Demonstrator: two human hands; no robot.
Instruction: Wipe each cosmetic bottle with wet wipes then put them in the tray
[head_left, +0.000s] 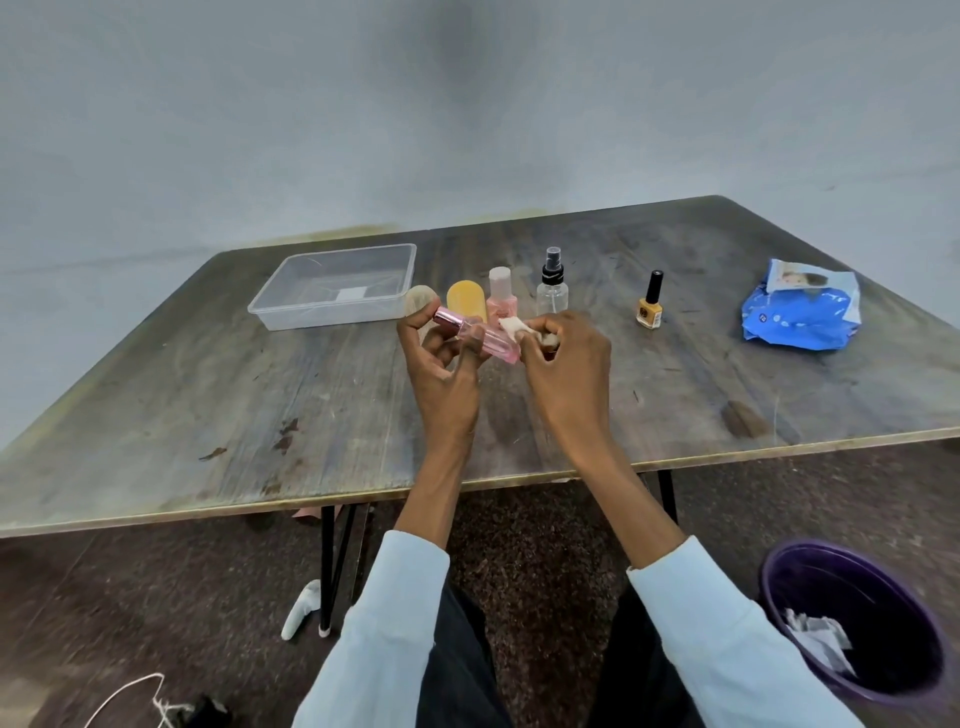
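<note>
The left hand (441, 358) pinches the pink bottle (480, 335) above the counter (311, 415); right hand (563, 364) fingers pinch a wipe (511, 328) against it. Bottle likely light, rigid, slippery when wet: grip mid-body. Tray (280, 317) holds nothing.

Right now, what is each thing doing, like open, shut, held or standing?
Tray: open, no bottles inside.
Pink bottle: held tilted by left hand.
Wipe: pinched by right hand, touching the pink bottle.
Spray bottle: upright, capped.
Nail polish: upright, closed.
Wipes pack: lying flat.
</note>
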